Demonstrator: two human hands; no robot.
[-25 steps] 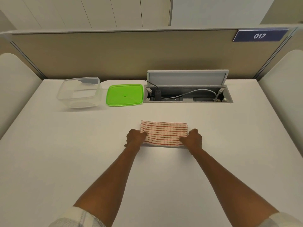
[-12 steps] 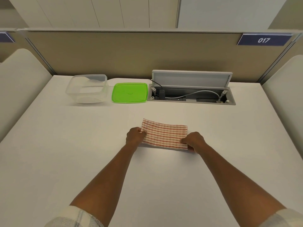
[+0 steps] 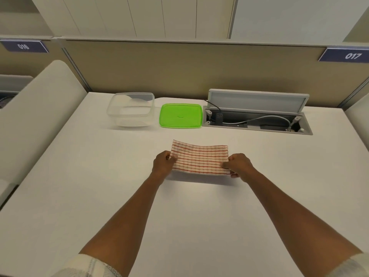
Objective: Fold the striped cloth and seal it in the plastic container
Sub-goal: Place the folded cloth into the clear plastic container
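Counter (image 3: 79,196): white, bare in front.
Partition (image 3: 179,66): beige, tags 016, 017.
Left hand (image 3: 162,163), right hand (image 3: 238,164): each grip pinched a cloth (image 3: 199,159) end.

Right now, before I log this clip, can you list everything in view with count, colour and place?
cloth: one, white with red stripes, folded, lifted off the desk centre
container: one, clear, open and empty, far left of the desk
lid: one, green, flat on the desk just right of the container
cable box: one, grey, flap up, far right
number signs: two, blue, on the partition
desk: one, white
left hand: grip on the cloth's left end
right hand: grip on the cloth's right end
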